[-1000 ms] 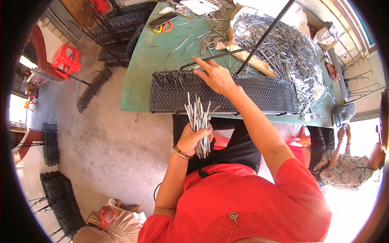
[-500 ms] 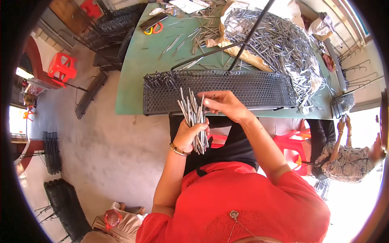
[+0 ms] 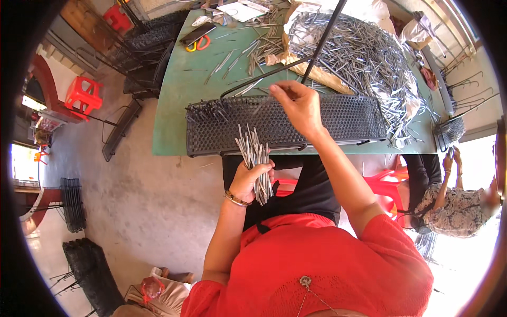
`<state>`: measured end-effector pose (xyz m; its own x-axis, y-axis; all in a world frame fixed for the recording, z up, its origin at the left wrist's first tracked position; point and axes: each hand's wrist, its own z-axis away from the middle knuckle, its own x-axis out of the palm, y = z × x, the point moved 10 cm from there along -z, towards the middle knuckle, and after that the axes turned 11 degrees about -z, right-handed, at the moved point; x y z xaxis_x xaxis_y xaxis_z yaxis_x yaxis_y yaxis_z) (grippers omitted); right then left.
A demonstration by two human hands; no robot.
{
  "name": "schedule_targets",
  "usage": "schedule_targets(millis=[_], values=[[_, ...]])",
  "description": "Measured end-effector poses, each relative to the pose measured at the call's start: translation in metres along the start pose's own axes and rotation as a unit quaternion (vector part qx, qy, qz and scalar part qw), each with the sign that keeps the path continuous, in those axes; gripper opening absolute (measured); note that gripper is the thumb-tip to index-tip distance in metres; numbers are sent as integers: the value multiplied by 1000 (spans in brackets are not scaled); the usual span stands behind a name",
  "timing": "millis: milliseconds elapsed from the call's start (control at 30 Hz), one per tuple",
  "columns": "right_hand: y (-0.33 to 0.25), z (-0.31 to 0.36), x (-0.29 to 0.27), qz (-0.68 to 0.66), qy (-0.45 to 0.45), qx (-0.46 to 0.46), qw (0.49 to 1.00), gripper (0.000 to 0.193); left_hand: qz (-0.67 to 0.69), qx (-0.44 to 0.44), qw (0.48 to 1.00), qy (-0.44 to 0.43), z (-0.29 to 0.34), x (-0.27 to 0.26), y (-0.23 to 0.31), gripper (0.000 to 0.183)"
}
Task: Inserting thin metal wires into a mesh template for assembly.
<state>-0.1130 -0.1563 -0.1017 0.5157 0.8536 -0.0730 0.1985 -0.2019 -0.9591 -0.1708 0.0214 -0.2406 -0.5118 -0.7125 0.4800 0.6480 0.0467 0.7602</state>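
A bundle of thin silvery metal rods [image 3: 259, 177] is gripped in my left hand [image 3: 247, 182], their upper ends fanned out in front of the rack's near edge. My right hand [image 3: 302, 108] is above the black perforated rack [image 3: 311, 121], thumb and fingers pinched. A blurred streak by those fingertips looks like a single rod. Several dark rods [image 3: 208, 111] stand upright in the holes at the rack's left end. The rack lies along the near edge of the green table [image 3: 177, 116], with a long black bar rising from behind it.
A large heap of loose rods [image 3: 359, 53] lies on brown paper at the table's far right. Scissors [image 3: 198, 44] and a dark phone-like slab [image 3: 199, 33] are at the far left. Red stools [image 3: 83, 95] and stacked black racks [image 3: 92, 274] stand around. A co-worker [image 3: 454, 208] sits at right.
My right hand has moved up and away from the bundle, over the rack. My left hand with the rods has dropped slightly toward me.
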Motion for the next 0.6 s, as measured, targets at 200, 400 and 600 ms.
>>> schedule_targets(millis=[200,400,600], values=[[-14,-13,25,123,11,-166,978,16,9,10,1000,27,5,-3,5,40],[-18,-9,49,192,-44,-249,948,15,6,-2,1000,13,7,-4,4,41],[-3,-15,62,194,-95,-238,947,15,15,-3,1000,-4,5,-1,1,39]])
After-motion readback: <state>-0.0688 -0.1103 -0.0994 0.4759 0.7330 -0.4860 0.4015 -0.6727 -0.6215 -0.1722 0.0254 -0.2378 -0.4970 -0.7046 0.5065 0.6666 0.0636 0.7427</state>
